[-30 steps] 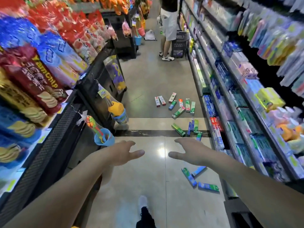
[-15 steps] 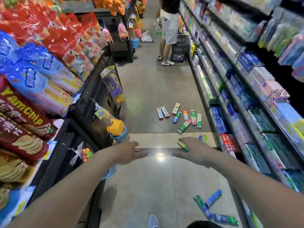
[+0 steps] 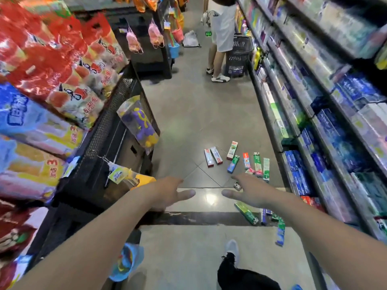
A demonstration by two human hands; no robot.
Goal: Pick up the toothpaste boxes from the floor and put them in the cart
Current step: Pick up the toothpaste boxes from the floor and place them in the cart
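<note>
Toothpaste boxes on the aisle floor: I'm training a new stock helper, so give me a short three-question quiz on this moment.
1. True or false: the left hand is holding a toothpaste box.
2. The toothpaste boxes lie nearer which side of the aisle? A) the snack racks B) the toothpaste shelves C) dead centre
3. What stands on the floor beside the other shopper up the aisle?

Key: 1 false, both hands, the right hand included, are open and empty. 2 B. 3 a dark shopping basket.
</note>
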